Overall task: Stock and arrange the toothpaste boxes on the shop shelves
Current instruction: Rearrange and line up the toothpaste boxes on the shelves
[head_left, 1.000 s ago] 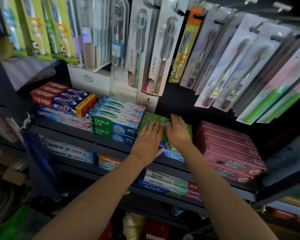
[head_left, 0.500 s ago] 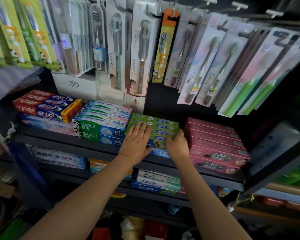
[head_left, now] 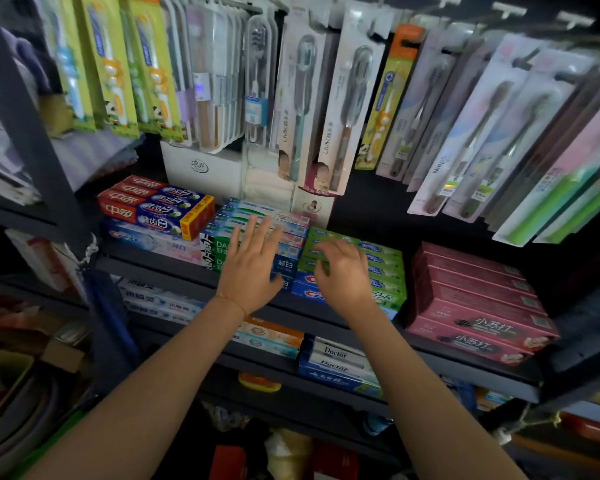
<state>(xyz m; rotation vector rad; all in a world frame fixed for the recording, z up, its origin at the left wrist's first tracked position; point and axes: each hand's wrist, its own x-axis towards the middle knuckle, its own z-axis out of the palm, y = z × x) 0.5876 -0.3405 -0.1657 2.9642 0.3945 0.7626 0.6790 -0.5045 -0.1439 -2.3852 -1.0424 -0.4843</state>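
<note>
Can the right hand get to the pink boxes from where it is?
Probably yes. The right hand is over the green boxes, and the pink boxes sit right beside them on the same shelf, with nothing between.

One head-worn view only; no second view shares the scene. The wide-angle camera looks forward and down onto the dark upper shelf (head_left: 465, 367), close to it, from in front and above. Both forearms enter from the bottom edge and reach toward that shelf. Above the shelf, hanging toothbrush packs (head_left: 329, 109) fill the top of the frame and lean outward at the sides. Below the shelf, a lower shelf (head_left: 281, 374) is seen steeply from above.
</note>
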